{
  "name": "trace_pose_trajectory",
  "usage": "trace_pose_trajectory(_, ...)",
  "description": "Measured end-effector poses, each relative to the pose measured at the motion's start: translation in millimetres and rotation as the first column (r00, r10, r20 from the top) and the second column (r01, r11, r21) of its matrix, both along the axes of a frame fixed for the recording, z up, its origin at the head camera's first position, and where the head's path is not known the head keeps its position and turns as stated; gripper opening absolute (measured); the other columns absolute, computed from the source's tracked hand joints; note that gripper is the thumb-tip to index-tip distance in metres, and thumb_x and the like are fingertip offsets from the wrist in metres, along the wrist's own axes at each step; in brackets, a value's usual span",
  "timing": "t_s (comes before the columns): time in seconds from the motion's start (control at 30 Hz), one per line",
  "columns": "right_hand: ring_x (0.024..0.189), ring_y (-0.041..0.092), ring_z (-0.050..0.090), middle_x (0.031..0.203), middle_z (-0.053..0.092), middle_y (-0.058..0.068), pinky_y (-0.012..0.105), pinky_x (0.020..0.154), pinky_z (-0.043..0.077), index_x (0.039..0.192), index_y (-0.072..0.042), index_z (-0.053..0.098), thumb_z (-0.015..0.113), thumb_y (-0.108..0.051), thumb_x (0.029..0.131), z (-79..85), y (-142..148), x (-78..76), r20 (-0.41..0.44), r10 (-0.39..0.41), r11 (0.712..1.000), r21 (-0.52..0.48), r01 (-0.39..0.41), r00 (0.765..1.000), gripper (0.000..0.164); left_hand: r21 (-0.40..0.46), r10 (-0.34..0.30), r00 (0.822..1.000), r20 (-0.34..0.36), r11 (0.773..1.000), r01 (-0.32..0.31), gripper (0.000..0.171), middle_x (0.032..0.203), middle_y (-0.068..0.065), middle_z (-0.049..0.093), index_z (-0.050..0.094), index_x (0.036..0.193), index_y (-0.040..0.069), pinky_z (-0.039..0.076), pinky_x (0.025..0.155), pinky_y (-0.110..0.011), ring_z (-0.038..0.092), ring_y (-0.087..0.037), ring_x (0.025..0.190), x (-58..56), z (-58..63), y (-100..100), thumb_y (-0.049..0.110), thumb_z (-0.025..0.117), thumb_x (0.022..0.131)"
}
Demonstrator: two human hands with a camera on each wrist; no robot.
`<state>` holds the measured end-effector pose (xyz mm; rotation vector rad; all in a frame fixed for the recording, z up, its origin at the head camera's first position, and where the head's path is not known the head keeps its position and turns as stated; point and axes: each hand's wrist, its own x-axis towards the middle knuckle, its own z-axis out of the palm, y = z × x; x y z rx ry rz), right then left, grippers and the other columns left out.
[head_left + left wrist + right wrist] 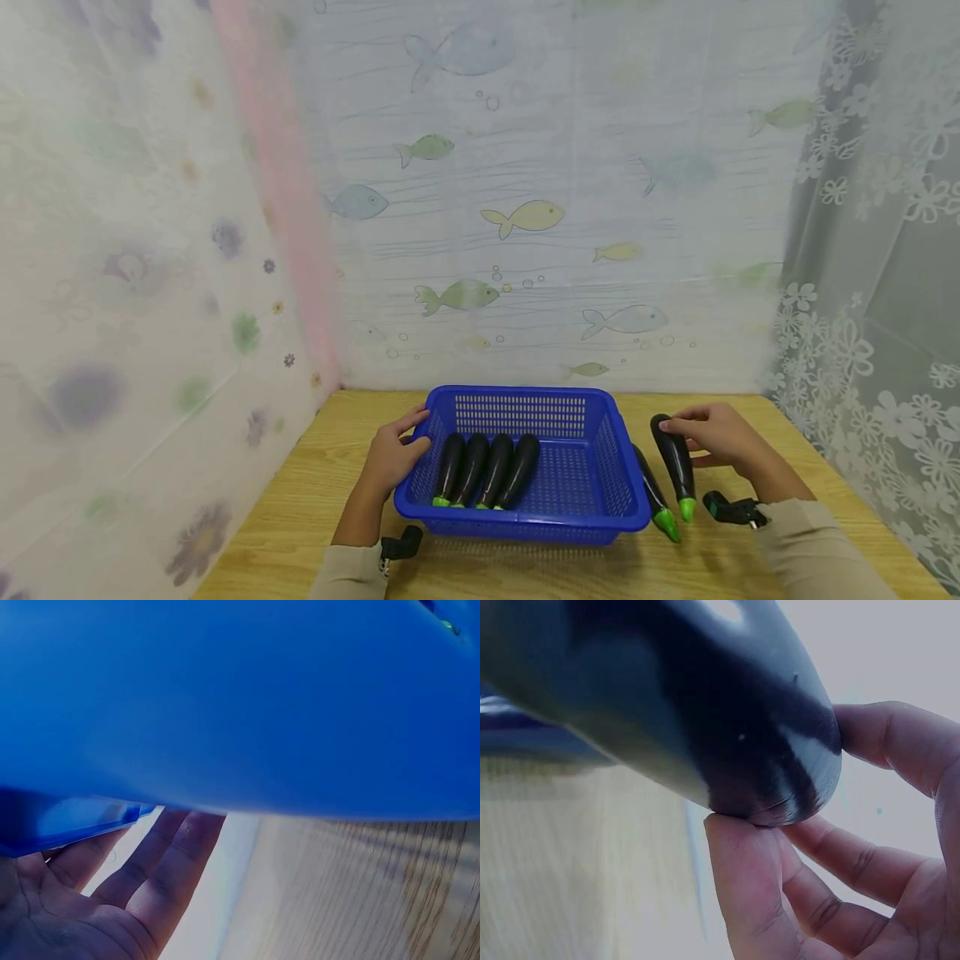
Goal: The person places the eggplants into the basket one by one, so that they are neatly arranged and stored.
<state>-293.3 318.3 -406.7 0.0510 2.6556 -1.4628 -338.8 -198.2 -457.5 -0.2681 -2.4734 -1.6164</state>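
My right hand [716, 435] pinches the rounded end of a dark eggplant [678, 467] with a green cap; thumb and fingers show around that end in the right wrist view. The eggplant's cap points down and toward me. A second eggplant [654, 492] lies on the table beside the blue plastic basket [517, 518], partly hidden by its right wall. Inside the basket, several eggplants [491, 471] lie side by side at the left. My left hand [392, 454] holds the basket's left rim, thumb over the edge and fingers outside, extended in the left wrist view.
The wooden table [300, 517] carries the basket near its middle. A fish-print curtain [525, 250] hangs along the back edge. Patterned sheets border the left and right sides. Each wrist wears a small black device [731, 508].
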Motion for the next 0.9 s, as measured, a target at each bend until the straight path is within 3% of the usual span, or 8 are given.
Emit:
trace_pose_trajectory(0.47,0.11,0.036,0.07,0.132,0.062,0.029,0.046,0.08,0.064,0.143,0.009,0.051,0.071,-0.045,0.096,14.8,-13.8,-4.9,-0.018,0.015,1.0,-0.02,-0.015,1.0,0.074,-0.019,0.006,1.0,-0.004,1.0,-0.006,0.057,0.158,-0.002,0.052,0.061,0.145,0.009,0.056,0.097,-0.059,0.058,-0.047,0.133,-0.1,-1.3,-0.8,0.012,0.065,0.089)
trace_pose_trajectory(0.73,0.115,0.043,0.067,0.143,0.052,0.035,0.045,0.081,0.064,0.144,0.009,0.05,0.071,-0.047,0.095,21.5,-24.0,-8.9,-0.021,0.028,1.0,-0.01,-0.029,0.999,0.078,-0.03,0.011,1.0,-0.004,1.0,-0.011,0.057,0.158,-0.003,0.051,0.06,0.146,0.01,0.055,0.098,-0.06,0.056,-0.049,0.133,0.2,-0.8,0.2,0.012,0.065,0.089)
trace_pose_trajectory(0.9,0.111,0.039,0.069,0.134,0.061,0.03,0.046,0.08,0.064,0.14,0.009,0.055,0.072,-0.045,0.094,25.9,-34.9,-12.6,-0.027,0.035,0.999,-0.006,-0.035,0.999,0.072,-0.042,0.021,1.0,-0.011,0.999,-0.022,0.057,0.158,-0.003,0.052,0.061,0.145,0.009,0.055,0.099,-0.059,0.058,-0.048,0.133,-0.4,-0.6,0.7,0.012,0.065,0.088)
